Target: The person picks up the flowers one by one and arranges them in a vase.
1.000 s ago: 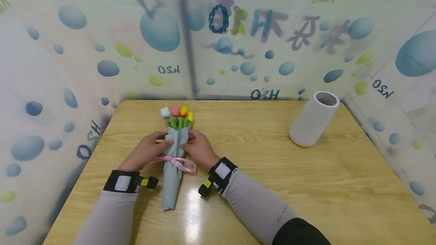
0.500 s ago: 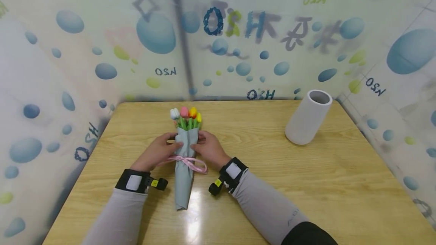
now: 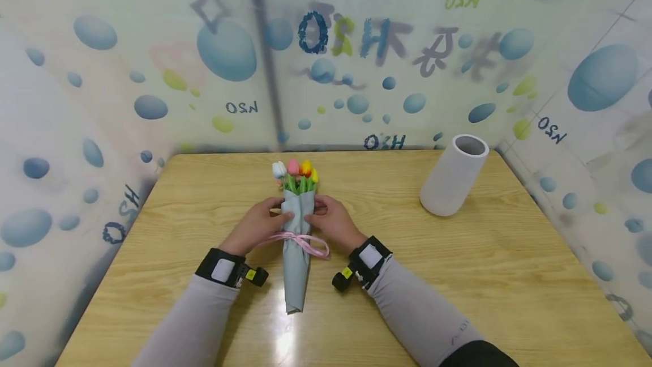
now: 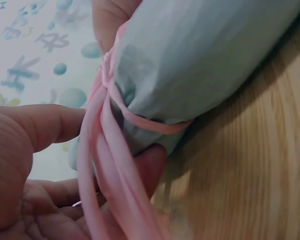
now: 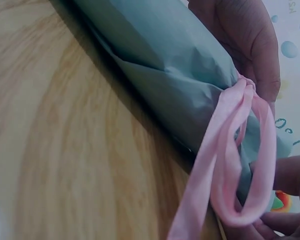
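In the head view, a bouquet of artificial-looking tulips (image 3: 304, 169), white, pink, orange and yellow, points toward the table's far edge. Grey-blue wrapping paper (image 3: 295, 276) covers the stems, tied midway by a pink ribbon (image 3: 307, 244) with a loop on the right. My left hand (image 3: 258, 224) grips the wrapped bouquet from the left, thumb on top, just above the ribbon. From the right, my right hand (image 3: 336, 223) holds it at the same height. Both wrist views show the ribbon (image 4: 110, 135) hanging near the fingers. Whether the bouquet touches the table is unclear.
A white vase (image 3: 450, 180) with a dark round opening stands at the table's back right and appears tilted. The wooden table (image 3: 407, 287) meets a patterned wall (image 3: 326, 112) at its far edge. Each wrist carries a strapped camera.
Both hands have carried the bouquet to the right across the table, keeping their grip. The head view has shifted slightly, so the vase appears a little farther left.
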A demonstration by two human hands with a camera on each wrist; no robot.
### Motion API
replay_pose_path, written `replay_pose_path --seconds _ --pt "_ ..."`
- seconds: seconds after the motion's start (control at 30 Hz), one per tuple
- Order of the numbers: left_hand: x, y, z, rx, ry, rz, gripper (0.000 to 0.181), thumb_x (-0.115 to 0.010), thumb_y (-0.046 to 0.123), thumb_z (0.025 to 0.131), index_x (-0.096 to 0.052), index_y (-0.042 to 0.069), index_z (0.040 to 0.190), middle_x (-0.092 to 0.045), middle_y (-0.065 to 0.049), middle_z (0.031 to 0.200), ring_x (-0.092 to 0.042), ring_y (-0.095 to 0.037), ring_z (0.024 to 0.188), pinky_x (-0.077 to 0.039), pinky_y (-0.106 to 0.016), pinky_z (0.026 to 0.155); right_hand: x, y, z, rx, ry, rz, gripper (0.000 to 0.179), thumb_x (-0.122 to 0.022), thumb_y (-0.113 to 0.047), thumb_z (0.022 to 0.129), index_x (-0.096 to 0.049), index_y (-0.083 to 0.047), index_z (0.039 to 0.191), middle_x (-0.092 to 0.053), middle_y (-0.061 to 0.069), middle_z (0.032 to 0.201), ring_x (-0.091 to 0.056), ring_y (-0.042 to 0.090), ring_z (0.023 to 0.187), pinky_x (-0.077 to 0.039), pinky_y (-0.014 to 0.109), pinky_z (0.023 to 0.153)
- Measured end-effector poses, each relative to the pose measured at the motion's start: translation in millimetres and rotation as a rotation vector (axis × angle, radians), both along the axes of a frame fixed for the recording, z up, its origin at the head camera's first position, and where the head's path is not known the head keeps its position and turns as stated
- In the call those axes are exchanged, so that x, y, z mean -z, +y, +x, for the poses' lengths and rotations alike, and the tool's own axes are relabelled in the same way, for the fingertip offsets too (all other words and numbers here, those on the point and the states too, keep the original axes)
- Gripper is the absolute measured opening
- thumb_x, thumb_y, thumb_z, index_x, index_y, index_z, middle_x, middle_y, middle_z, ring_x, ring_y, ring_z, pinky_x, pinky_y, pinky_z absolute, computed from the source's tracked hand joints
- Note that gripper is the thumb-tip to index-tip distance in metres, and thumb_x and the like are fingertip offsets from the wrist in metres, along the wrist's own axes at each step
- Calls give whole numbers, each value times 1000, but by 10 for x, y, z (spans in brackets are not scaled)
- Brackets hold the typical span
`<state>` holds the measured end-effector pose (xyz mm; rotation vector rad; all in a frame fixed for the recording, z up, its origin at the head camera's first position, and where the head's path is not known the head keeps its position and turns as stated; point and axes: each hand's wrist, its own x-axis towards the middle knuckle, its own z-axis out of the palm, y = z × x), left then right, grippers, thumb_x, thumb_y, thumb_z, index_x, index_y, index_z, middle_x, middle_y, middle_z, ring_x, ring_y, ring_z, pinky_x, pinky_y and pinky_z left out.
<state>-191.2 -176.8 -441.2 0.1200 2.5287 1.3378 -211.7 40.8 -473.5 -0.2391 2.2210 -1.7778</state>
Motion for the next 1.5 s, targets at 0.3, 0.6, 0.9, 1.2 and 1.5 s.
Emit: replay_pose_path --seconds 0.3,0.6,0.9,1.2,1.5 --pt "52 255 -43 10 4 70 63 -68 37 100 -48 9 153 -54 -16 153 -63 -34 129 -58 -42 97 -12 261 -9 41 -19 5 60 -73 -9 95 -50 -3 150 -62 15 134 -65 28 118 -59 35 95" --pt "49 536 -82 42 25 83 62 -68 33 100 -48 9 154 -53 -15 154 -62 -35 130 -56 -47 102 4 519 -10 76 -33 5 61 -73 -11 96 -48 -4 152 -61 15 136 -64 28 120 -59 36 97" --pt "99 748 -158 50 46 117 59 -68 31 100 -50 12 154 -56 -13 152 -64 -31 127 -56 -45 102 -3 736 -32 81 -27 -10 61 -71 -8 96 -47 -2 152 -60 18 137 -65 30 121 -59 34 95" --pt "88 919 -227 31 35 103 59 -67 31 101 -50 14 154 -59 -12 149 -64 -29 125 -58 -41 95 -2 861 -90 100 -26 2 60 -69 -9 98 -46 -1 152 -58 20 138 -64 31 123 -58 34 96" --pt "124 1015 -303 20 18 148 59 -67 29 101 -49 16 155 -58 -13 148 -65 -26 122 -59 -35 92 -20 940 -151 131 -50 23 62 -70 -9 98 -45 -2 154 -58 19 142 -62 32 126 -57 37 101"
